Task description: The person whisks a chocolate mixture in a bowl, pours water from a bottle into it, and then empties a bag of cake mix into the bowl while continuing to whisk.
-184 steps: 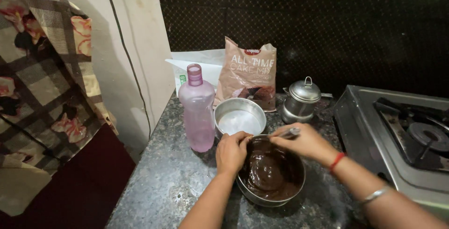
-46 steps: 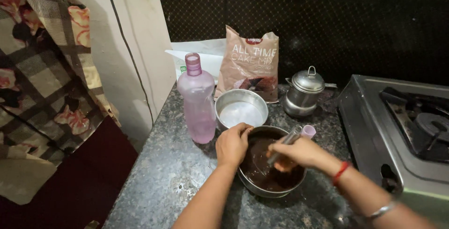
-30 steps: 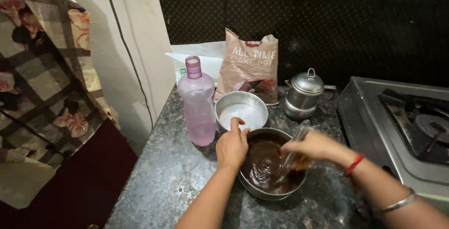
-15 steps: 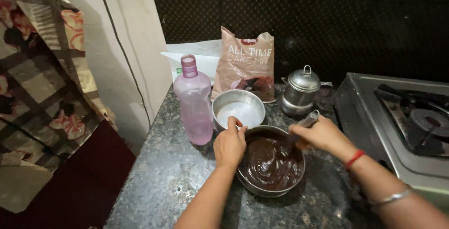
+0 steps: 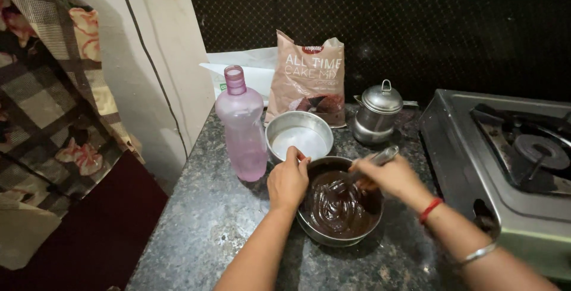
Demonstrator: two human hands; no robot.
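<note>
On the granite counter point(image 5: 196, 231), the batter bowl point(image 5: 340, 236) was gripped by the left hand point(image 5: 288, 179); a metal utensil point(image 5: 375, 161) was clasped by the right hand point(image 5: 389, 176).

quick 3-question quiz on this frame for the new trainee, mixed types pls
1. True or false: the left hand rests on the rim of the steel bowl of dark batter.
2. What does the right hand hold?
A. pink bottle
B. metal utensil
C. kettle lid
3. Which vessel stands just behind the batter bowl?

Key:
1. True.
2. B, the metal utensil, dipped into the batter.
3. The empty round tin.
</note>
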